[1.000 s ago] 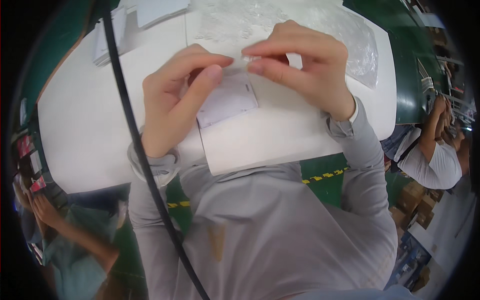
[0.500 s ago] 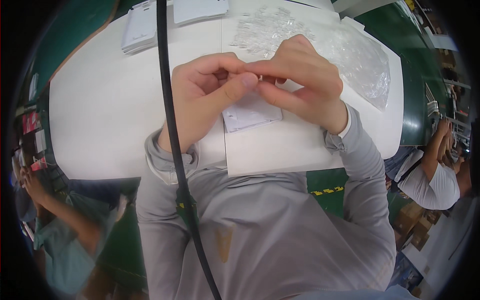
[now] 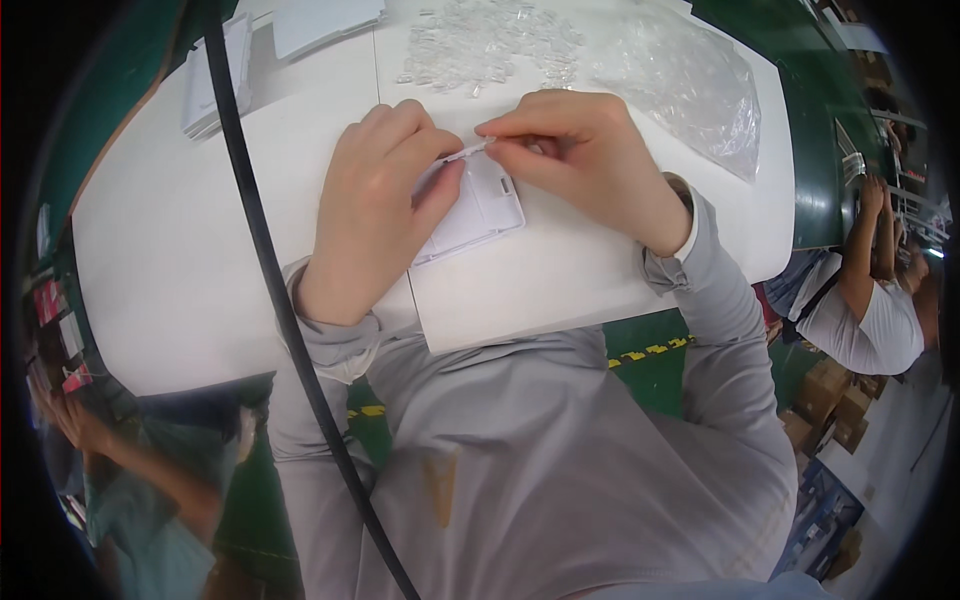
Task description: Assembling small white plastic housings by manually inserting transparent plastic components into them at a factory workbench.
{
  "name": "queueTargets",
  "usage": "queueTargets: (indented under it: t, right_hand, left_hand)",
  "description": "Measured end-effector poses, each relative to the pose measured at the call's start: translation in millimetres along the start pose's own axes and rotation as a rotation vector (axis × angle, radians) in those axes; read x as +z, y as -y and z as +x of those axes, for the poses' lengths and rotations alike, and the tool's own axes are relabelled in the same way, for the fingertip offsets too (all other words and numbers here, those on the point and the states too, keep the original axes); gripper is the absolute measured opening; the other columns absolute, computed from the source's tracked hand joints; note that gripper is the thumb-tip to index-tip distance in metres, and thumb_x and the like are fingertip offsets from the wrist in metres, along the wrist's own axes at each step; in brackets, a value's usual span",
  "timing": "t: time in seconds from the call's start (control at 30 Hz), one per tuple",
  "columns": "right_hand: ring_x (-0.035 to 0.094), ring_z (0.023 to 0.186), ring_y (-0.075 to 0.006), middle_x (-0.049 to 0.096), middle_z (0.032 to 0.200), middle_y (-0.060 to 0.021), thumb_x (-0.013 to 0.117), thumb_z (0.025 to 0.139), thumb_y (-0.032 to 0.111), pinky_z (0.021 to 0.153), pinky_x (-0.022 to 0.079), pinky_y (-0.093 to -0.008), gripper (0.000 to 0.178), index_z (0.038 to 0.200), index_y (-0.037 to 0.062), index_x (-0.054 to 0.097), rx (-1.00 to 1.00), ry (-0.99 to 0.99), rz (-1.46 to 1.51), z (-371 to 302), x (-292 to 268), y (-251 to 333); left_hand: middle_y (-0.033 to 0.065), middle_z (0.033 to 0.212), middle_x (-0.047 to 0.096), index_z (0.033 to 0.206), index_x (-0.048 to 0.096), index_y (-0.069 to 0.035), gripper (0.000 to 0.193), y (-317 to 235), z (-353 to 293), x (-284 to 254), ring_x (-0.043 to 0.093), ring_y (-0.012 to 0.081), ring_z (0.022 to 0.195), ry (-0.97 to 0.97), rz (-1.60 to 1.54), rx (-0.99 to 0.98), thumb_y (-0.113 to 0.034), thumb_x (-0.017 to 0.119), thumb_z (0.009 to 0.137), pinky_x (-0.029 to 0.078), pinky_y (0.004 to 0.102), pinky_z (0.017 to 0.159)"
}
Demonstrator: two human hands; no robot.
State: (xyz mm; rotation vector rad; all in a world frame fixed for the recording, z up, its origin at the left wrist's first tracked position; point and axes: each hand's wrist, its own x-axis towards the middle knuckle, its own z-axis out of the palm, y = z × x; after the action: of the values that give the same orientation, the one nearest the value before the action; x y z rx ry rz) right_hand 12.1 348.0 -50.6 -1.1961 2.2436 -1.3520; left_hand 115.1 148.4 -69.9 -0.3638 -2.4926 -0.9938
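Note:
A white plastic panel (image 3: 478, 212) with a raised rim and a small slot near its right side lies in front of me. My left hand (image 3: 385, 175) is closed on its left part, thumb and fingers pinching at the far edge. At that same edge, the thumb and forefinger of my right hand (image 3: 585, 155) pinch a small clear plastic piece (image 3: 487, 143). Most of that piece is hidden by the fingertips, so I cannot tell whether it is seated in the panel.
Loose clear plastic pieces (image 3: 480, 45) lie heaped beyond my hands on the white table (image 3: 190, 270). A clear plastic bag (image 3: 690, 90) is at the far right. Stacked white panels (image 3: 218, 80) stand far left. A black cable (image 3: 265, 240) crosses the view. Co-workers sit at both sides.
My hands were together above the panel, fingertips touching. Now they are apart, the left holding the panel and the right at its far edge. The view has shifted somewhat.

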Motion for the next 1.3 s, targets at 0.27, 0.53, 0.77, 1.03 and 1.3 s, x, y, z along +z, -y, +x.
queueTargets:
  t: [0.27,0.53,0.77,1.03,1.3]
  right_hand:
    - [0.058,0.063,-0.0213,0.065,0.073,-0.0064,0.077,0.079,0.003,0.065,0.044,-0.0338,0.015,0.094,0.0009,0.076,-0.117,-0.009,-0.292,-5,-8,5]
    - [0.053,0.061,-0.0184,0.061,0.067,-0.0031,0.076,0.077,0.001,0.069,0.036,-0.0336,0.014,0.091,0.0033,0.075,-0.214,0.019,-0.408,-2,0,15]
    - [0.052,0.058,-0.0187,0.061,0.065,-0.003,0.076,0.078,0.004,0.069,0.038,-0.0326,0.012,0.09,0.0041,0.076,-0.102,0.036,-0.282,0,-1,4]
    - [0.054,0.056,-0.0229,0.056,0.058,-0.0054,0.074,0.074,0.009,0.068,0.041,-0.0353,0.007,0.071,0.0064,0.068,-0.419,-0.006,-0.764,12,0,18]
    - [0.055,0.059,-0.0221,0.059,0.064,-0.0035,0.079,0.069,0.008,0.069,0.045,-0.0358,0.017,0.082,0.0084,0.069,-0.747,-0.206,-0.45,33,1,-1]
  left_hand:
    - [0.0095,0.085,0.055,0.084,0.062,-0.007,0.014,-1,1,17,0.056,0.0314,0.084,-0.056,-0.028,-0.008,-0.007,0.074,0.078,0.042,0.0426,0.074]
    - [0.0067,0.088,0.054,0.085,0.062,-0.008,0.013,-6,-6,10,0.055,0.0273,0.087,-0.047,0.043,-0.057,-0.01,0.074,0.08,0.042,0.0399,0.078]
    - [0.006,0.088,0.054,0.085,0.061,-0.008,0.012,-4,-5,11,0.055,0.0265,0.086,-0.025,0.032,-0.078,-0.008,0.073,0.081,0.04,0.0387,0.079]
    - [0.0058,0.089,0.057,0.087,0.062,-0.008,0.014,-2,-2,11,0.057,0.0271,0.088,-0.041,0.003,-0.058,-0.007,0.073,0.079,0.041,0.0385,0.078]
    - [0.0133,0.096,0.064,0.103,0.068,0.001,0.026,-19,-2,-5,0.062,0.0306,0.09,-0.193,-0.018,-0.083,0.004,0.074,0.078,0.049,0.039,0.079]
